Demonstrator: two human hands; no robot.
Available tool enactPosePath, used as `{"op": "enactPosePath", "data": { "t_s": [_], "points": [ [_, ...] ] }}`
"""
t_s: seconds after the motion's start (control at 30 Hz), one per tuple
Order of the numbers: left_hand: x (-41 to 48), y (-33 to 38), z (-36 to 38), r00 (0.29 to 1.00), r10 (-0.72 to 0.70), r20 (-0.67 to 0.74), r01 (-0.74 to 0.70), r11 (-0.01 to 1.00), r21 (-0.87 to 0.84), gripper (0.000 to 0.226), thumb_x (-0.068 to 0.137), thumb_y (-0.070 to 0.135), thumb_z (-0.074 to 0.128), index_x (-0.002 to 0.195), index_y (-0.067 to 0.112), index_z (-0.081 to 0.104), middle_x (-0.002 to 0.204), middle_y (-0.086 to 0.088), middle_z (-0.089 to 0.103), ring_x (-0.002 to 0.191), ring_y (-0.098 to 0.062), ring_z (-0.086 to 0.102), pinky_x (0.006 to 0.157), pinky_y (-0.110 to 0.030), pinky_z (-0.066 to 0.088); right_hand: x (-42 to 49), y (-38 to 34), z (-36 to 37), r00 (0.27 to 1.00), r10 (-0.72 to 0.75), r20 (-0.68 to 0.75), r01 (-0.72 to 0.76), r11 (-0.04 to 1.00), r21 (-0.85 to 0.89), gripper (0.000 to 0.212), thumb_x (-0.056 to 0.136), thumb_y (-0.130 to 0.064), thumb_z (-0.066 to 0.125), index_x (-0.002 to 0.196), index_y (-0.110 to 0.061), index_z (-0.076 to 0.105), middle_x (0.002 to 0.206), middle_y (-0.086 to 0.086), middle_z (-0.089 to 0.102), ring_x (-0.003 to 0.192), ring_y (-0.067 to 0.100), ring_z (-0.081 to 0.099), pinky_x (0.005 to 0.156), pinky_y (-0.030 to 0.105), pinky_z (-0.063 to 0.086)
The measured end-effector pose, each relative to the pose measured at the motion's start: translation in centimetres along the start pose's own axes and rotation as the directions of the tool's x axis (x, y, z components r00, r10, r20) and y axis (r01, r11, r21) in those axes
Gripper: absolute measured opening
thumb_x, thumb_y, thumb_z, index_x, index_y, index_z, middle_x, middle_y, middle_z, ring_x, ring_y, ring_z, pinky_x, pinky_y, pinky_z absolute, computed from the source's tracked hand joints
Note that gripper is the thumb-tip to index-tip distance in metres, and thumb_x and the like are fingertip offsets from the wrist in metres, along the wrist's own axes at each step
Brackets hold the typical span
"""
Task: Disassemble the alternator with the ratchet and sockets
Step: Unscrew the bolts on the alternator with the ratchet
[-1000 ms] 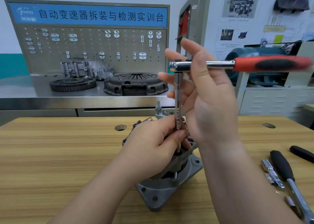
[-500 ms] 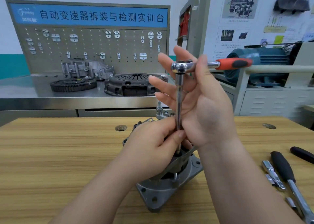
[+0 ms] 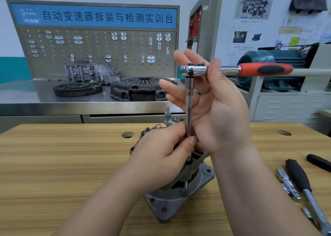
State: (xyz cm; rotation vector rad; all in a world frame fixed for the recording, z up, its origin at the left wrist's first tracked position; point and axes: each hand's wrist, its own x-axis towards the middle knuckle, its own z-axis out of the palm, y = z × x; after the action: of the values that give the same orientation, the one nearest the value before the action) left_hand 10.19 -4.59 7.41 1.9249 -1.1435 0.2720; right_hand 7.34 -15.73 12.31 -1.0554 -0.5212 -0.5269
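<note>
Head view: the alternator [image 3: 179, 196] stands mid-worktop [image 3: 62, 164], nearest the left hand [image 3: 161, 157], which pinches the foot of a vertical extension bar [image 3: 189, 106] rising from it. The ratchet [image 3: 231, 69] tops the bar, its red handle lying level and pointing right. The right hand [image 3: 220, 119] hooks its thumb over the ratchet's neck, fingers [image 3: 179, 56] spread straight.

Automotive training workshop. Pegboard [image 3: 100, 53] with hooks under blue Chinese banner [image 3: 93, 16], clutch cover [image 3: 141, 89] and flywheel [image 3: 78, 89] on steel bench [image 3: 35, 102], teal electric motor [image 3: 268, 59], parts posters [image 3: 255, 3], wooden worktable [image 3: 53, 164] with loose hand tools [image 3: 297, 176].
</note>
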Motion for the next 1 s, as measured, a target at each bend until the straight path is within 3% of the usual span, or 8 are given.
{"op": "enactPosePath", "data": {
  "t_s": [0.13,0.27,0.4,0.57,0.67,0.83,0.9,1.0],
  "points": [
    [0.1,0.0,-0.2,1.0,-0.016,0.01,0.016,1.0,-0.011,0.016,0.085,0.032,0.047,0.087,0.027,0.062,0.071,0.023,0.065,0.069,-0.002,0.06,0.068,-0.036,0.052,0.0,-0.3,-0.2,0.993,0.108,0.041,-0.11,0.993,0.046,0.044,0.085,-0.042,0.043,0.114,-0.013,0.06,0.109,-0.005,0.072,0.08,0.019,0.074,0.065,0.025,0.056],
    [0.1,0.0,-0.1,1.0,-0.016,0.021,0.018,0.998,-0.057,0.016,0.086,0.03,0.048,0.085,0.024,0.064,0.08,0.021,0.071,0.079,-0.004,0.067,0.074,-0.04,0.053,0.2,-0.7,-0.6,0.973,0.215,0.087,-0.226,0.962,0.152,0.039,0.096,-0.041,0.033,0.108,-0.016,0.061,0.099,-0.005,0.075,0.073,0.015,0.073,0.059,0.021,0.053],
    [0.2,-0.1,0.0,1.0,-0.028,0.007,0.028,0.998,-0.06,0.017,0.086,0.03,0.049,0.085,0.023,0.065,0.079,0.017,0.072,0.076,-0.012,0.068,0.073,-0.042,0.053,0.0,-0.4,-0.3,0.992,0.112,0.049,-0.117,0.986,0.118,0.027,0.088,-0.039,0.05,0.107,-0.027,0.065,0.102,-0.005,0.074,0.081,0.016,0.071,0.065,0.023,0.054],
    [0.3,-0.2,0.1,0.998,-0.063,0.012,0.064,0.997,-0.035,0.017,0.084,0.034,0.047,0.084,0.028,0.063,0.078,0.019,0.071,0.079,-0.01,0.068,0.077,-0.04,0.052,-0.2,0.1,0.0,0.977,-0.206,0.053,0.212,0.962,-0.171,0.022,0.084,-0.019,0.066,0.096,-0.036,0.074,0.107,-0.013,0.07,0.106,0.009,0.061,0.087,0.029,0.048],
    [0.2,-0.1,0.1,0.999,-0.033,-0.007,0.033,0.999,0.015,0.016,0.085,0.036,0.046,0.084,0.03,0.061,0.079,0.02,0.069,0.074,-0.004,0.065,0.071,-0.036,0.052,-0.1,0.4,0.2,0.988,-0.137,0.065,0.141,0.988,-0.068,0.024,0.088,-0.018,0.06,0.102,-0.035,0.071,0.114,-0.009,0.068,0.11,0.016,0.062,0.086,0.029,0.051],
    [0.0,-0.2,0.3,1.0,-0.004,-0.004,0.004,1.0,0.012,0.023,0.087,0.036,0.042,0.088,0.023,0.061,0.074,0.004,0.067,0.074,-0.018,0.061,0.069,-0.042,0.049,0.1,0.1,0.0,0.999,0.026,0.032,-0.028,0.998,0.05,0.041,0.087,-0.043,0.043,0.121,-0.023,0.057,0.112,-0.004,0.071,0.093,0.023,0.071,0.08,0.029,0.054],
    [0.1,-0.1,0.2,1.0,0.017,-0.012,-0.016,0.999,0.042,0.015,0.087,0.034,0.043,0.079,0.034,0.056,0.07,0.014,0.064,0.069,-0.009,0.059,0.067,-0.035,0.049,0.0,-0.1,-0.1,0.998,0.058,0.028,-0.059,0.997,0.045,0.048,0.085,-0.045,0.04,0.122,-0.019,0.056,0.111,-0.005,0.072,0.091,0.022,0.072,0.076,0.028,0.054],
    [0.1,0.0,0.1,1.0,-0.006,-0.011,0.007,0.999,0.043,0.014,0.086,0.032,0.045,0.078,0.036,0.055,0.069,0.03,0.062,0.069,0.004,0.059,0.063,-0.018,0.044,-0.1,-0.1,0.0,0.999,-0.02,0.029,0.021,0.999,-0.028,0.032,0.092,-0.039,0.045,0.117,-0.026,0.06,0.114,-0.005,0.071,0.097,0.022,0.07,0.076,0.027,0.053]
  ]
}}
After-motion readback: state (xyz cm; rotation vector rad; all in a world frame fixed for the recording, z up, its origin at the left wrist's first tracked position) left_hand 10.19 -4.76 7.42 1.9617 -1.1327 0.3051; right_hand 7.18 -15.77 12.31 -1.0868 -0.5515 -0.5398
